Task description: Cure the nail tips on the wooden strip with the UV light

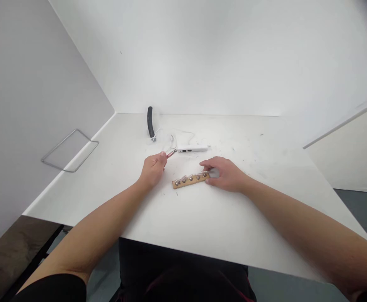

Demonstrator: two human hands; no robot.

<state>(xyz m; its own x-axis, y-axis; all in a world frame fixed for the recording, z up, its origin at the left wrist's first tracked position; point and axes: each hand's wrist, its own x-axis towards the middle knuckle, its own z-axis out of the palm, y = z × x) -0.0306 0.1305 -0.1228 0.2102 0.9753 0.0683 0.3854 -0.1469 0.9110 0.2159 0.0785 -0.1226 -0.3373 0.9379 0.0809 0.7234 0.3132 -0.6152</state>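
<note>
My left hand [153, 170] is closed in a pinch round a slim reddish tool [171, 153] with a small metal end; its exact kind is too small to make out. The tool's tip points right, beside a white device [193, 148]. A narrow wooden strip [183, 185] lies on the table, slightly slanted. Several shiny round metal pieces sit along it, with clear bits on top. My right hand [226, 173] has its thumb and fingers round the strip's right end, and its palm side is hidden.
White cables [171, 140] lie behind my left hand. A black curved handle-like piece [150, 121] rests near the back wall. A bent metal wire frame [74, 171] leans at the left wall. Small dark crumbs dot the white tabletop [183, 226]. Walls rise behind and at the left.
</note>
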